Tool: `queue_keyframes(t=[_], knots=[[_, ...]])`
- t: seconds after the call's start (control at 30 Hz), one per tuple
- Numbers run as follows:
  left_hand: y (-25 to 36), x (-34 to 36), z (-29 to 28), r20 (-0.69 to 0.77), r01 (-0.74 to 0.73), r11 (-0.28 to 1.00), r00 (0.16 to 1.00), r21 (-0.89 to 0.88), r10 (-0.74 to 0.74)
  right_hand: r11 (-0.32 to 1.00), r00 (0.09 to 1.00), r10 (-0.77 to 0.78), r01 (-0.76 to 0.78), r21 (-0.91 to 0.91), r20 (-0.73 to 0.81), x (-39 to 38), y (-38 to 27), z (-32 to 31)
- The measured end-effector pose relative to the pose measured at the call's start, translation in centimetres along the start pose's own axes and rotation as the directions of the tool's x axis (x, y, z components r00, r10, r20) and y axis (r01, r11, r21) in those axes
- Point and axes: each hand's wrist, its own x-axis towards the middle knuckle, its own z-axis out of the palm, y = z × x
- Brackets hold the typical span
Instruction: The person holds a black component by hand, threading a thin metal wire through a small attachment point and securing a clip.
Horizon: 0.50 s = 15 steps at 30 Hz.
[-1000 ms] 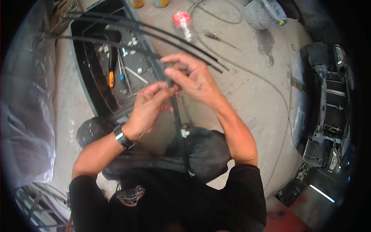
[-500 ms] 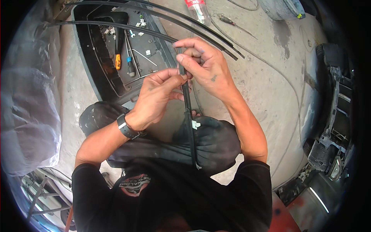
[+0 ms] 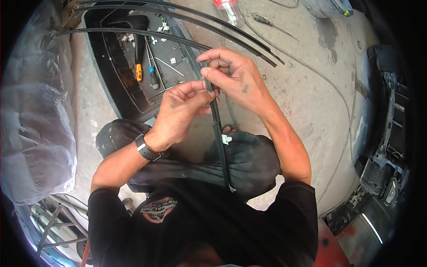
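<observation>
A narrow black trim strip (image 3: 223, 160) runs between my hands and down over my right knee. My left hand (image 3: 175, 111), a dark watch on its wrist, pinches the strip from the left with thumb and fingers. Just above, my right hand (image 3: 238, 80) grips the upper end between thumb and curled fingers. A white plastic clip (image 3: 227, 139) sits on the strip below the hands, and a small pale piece (image 3: 231, 189) is at its lower end. Another thin black strip (image 3: 133, 30) reaches in from the left behind my right fingers; whether it joins the held one is hidden.
Ahead lies a dark tray-like panel (image 3: 100, 66) holding an orange-ended tool (image 3: 139, 72), a blue-banded screwdriver (image 3: 153, 78), metal rods and white clips. Long black strips (image 3: 251, 50) cross over it. Beyond are a plastic bottle (image 3: 229, 13) and a screwdriver (image 3: 262, 18). Plastic sheeting (image 3: 40, 133) hangs left.
The whole view has shifted slightly. Both hands keep their grip on the strip, with the right fingertips a little lower along its upper end.
</observation>
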Motion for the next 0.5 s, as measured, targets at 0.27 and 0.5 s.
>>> queue_keyframes(t=[0.27, 0.5], knots=[[0.3, 0.0, 0.3, 0.045, -0.044, 0.999, 0.998, 0.022, 0.043, 0.996, 0.999, 0.023, -0.027, 0.08, 0.043, 0.1, 0.2, -1.2], [-0.1, -0.5, 0.5, 0.078, -0.025, 1.0, 0.997, -0.019, 0.026, 0.996, 0.998, 0.031, -0.036, 0.085, 0.054, 0.1, 0.1, -1.1]])
